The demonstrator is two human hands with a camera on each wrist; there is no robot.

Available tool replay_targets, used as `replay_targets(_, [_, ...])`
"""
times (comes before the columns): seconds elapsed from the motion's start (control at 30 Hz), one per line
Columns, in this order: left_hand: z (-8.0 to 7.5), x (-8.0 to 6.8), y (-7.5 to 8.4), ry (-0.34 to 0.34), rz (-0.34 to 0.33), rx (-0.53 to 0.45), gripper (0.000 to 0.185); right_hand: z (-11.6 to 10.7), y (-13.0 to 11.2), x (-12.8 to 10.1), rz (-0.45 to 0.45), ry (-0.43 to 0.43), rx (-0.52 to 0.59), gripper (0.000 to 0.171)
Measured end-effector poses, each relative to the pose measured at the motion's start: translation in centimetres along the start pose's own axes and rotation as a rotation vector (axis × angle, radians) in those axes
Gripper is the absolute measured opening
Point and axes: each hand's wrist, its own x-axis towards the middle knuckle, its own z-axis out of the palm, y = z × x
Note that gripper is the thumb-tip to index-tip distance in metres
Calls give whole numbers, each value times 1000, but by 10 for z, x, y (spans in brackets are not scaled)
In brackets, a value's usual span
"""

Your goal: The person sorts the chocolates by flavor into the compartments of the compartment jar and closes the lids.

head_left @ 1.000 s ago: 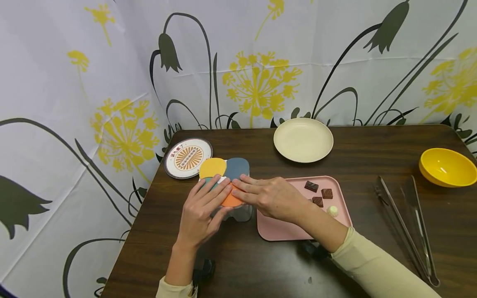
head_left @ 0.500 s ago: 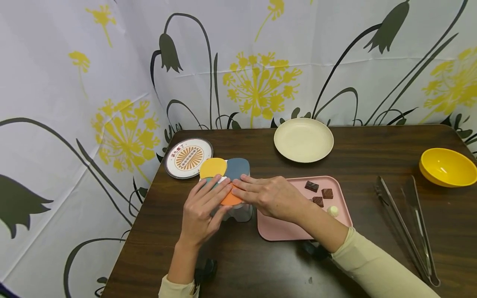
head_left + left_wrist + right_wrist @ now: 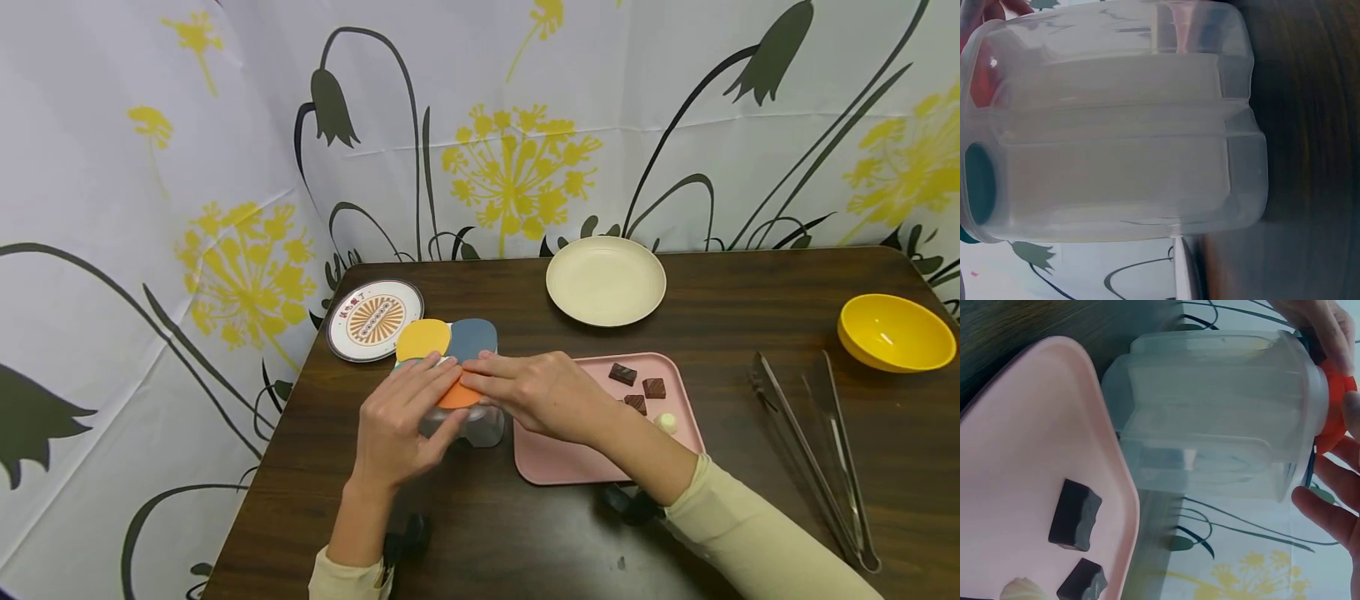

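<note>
Head view, L to R: round printed plate [image 3: 375,319] at back left of table [image 3: 720,517]. Clear plastic container [image 3: 465,421] w/ four-colour lid [image 3: 448,354] stands near front left, just left of pink tray [image 3: 570,467]. Left hand [image 3: 397,425] lies on lid, fingers straight, thumb against container's side. Right hand [image 3: 540,392] presses flat fingers on orange lid section, nothing pinched. Tray holds chocolates [image 3: 637,386]. Cream plate [image 3: 605,280] behind. Tongs [image 3: 813,450], yellow bowl [image 3: 892,333] far right.
</note>
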Motion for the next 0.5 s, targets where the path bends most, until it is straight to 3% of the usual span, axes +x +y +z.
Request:
replay_targets(0.17, [3,0,-2,-1,-21,-46,47,-1,-1,3,30,-2,45,32])
replay_targets(0.5, [7,3,-1,62,-38,-79,45,-1,1,2,84,54,135,37])
